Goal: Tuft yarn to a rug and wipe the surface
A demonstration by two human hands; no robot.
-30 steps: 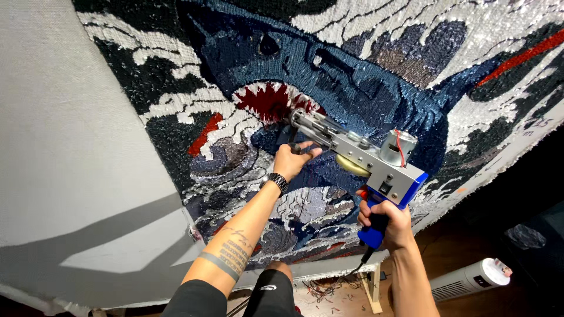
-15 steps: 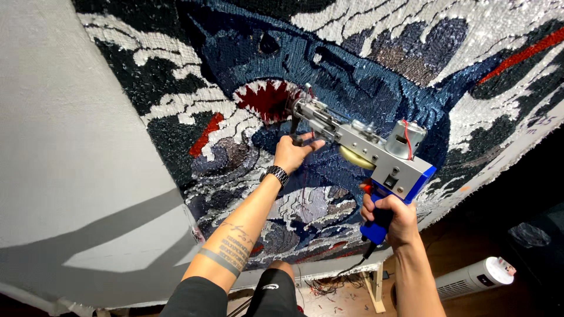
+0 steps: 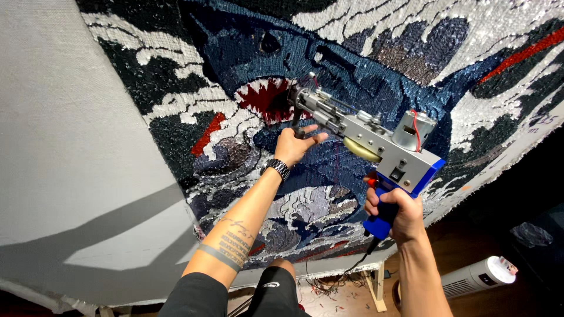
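Tufting gun [image 3: 376, 141] (boxy, metal) against looped rug [image 3: 364, 64]

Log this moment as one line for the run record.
left hand: on front grip of tufting gun | right hand: grips blue handle | gun tip: at red mouth of shark rug

Bright, sharp light on the rug [image 3: 352, 76], dim lower right corner, wide-angle bending at the edges.

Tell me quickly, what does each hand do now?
Left hand: closed on the front handle of the tufting gun.
Right hand: closed on its blue grip.
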